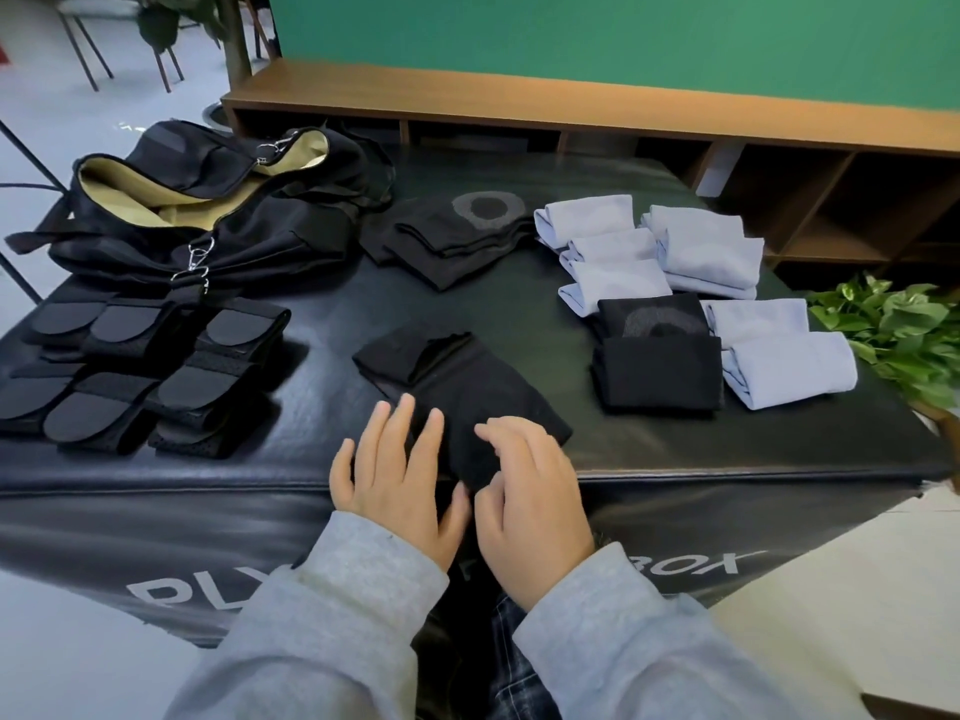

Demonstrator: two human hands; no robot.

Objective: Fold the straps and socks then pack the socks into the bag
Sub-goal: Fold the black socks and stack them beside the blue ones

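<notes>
Glossy black leather-look box top (519, 314), matt knit socks (657, 371), wood shelf (519, 96).

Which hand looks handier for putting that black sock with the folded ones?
Probably the right hand: it rests on the black sock, and the folded socks lie on its side.
</notes>
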